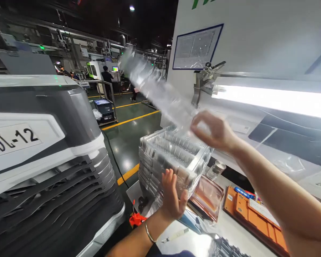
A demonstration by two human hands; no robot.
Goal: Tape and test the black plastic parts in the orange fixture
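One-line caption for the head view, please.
Left hand steadies a stack of clear trays while the right hand holds a blurred clear sheet above it.

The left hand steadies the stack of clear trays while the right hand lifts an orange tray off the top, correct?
Not quite. The head view shows the right hand lifting a clear tray, blurred by motion, not an orange one. The left hand does rest against the side of the stack of clear trays.

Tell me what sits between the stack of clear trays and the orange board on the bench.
In the head view, a small metal can and a brownish clear tray lie between the tray stack and the orange board.
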